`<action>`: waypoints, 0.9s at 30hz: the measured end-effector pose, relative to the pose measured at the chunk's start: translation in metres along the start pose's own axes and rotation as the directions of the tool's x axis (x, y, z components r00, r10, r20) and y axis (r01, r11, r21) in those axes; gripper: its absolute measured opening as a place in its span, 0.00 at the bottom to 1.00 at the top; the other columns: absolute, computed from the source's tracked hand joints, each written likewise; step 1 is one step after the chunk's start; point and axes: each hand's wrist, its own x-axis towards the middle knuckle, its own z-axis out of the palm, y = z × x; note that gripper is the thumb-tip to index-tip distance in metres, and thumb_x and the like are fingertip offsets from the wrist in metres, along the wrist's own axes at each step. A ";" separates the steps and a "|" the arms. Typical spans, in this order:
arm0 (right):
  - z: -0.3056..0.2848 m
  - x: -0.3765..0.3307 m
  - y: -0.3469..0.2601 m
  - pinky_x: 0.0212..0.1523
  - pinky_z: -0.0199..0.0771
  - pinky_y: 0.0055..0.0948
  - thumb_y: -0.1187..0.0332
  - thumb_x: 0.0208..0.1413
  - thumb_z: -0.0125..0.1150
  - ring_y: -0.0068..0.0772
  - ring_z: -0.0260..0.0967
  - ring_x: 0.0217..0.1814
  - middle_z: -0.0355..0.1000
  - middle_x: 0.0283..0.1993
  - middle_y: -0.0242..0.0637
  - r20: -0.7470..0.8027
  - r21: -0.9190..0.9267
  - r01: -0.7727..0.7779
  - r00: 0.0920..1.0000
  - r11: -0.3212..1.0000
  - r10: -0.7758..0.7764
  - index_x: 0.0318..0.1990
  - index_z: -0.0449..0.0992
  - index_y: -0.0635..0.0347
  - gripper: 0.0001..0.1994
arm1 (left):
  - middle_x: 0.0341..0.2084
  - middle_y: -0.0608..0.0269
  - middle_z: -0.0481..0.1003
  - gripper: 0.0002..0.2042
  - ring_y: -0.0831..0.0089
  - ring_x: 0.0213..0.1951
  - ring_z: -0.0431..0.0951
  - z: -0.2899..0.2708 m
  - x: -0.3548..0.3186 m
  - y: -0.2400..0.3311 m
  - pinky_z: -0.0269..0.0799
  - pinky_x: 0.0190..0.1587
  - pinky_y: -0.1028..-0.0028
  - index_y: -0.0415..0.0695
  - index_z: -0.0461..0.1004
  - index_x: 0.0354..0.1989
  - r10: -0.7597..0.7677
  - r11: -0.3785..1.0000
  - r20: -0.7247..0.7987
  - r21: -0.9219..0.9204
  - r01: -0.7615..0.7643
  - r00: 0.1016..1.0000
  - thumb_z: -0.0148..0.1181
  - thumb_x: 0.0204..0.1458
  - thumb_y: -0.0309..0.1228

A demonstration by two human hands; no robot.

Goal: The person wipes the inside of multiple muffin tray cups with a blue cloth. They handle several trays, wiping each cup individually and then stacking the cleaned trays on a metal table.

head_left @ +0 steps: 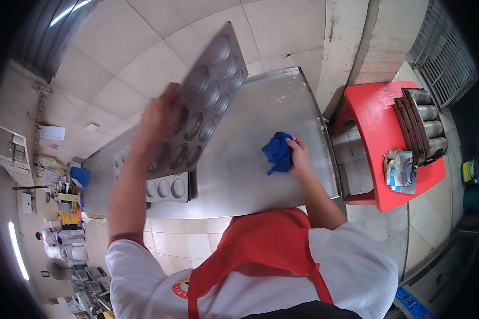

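Observation:
My left hand [167,112] is raised over the metal table, slightly blurred, with its fingers closed on the left edge of a muffin pan [201,109]. The pan is tilted up steeply, its rows of round cups facing my right side. In my right hand [300,153] is a crumpled blue cloth [278,153], held just above or against the tabletop; I cannot tell whether it touches. A second muffin pan [167,189] lies on the table under the raised one, which partly hides it.
The steel table [239,186] has pale crumbs along its far and right edges. To the right stands a red plastic table [364,117] carrying metal loaf pans [426,127] and a crumpled plastic package [400,173]. A blue container [79,177] sits beyond the left end.

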 end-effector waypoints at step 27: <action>0.184 0.099 -0.046 0.63 0.72 0.37 0.79 0.58 0.54 0.48 0.73 0.61 0.74 0.57 0.47 0.432 -0.501 0.694 0.718 0.517 -0.546 0.61 0.75 0.67 0.22 | 0.33 0.32 0.78 0.27 0.40 0.35 0.81 0.068 0.041 0.020 0.76 0.41 0.62 0.39 0.66 0.70 0.173 0.982 0.123 -0.102 -0.161 0.977 0.59 0.60 0.25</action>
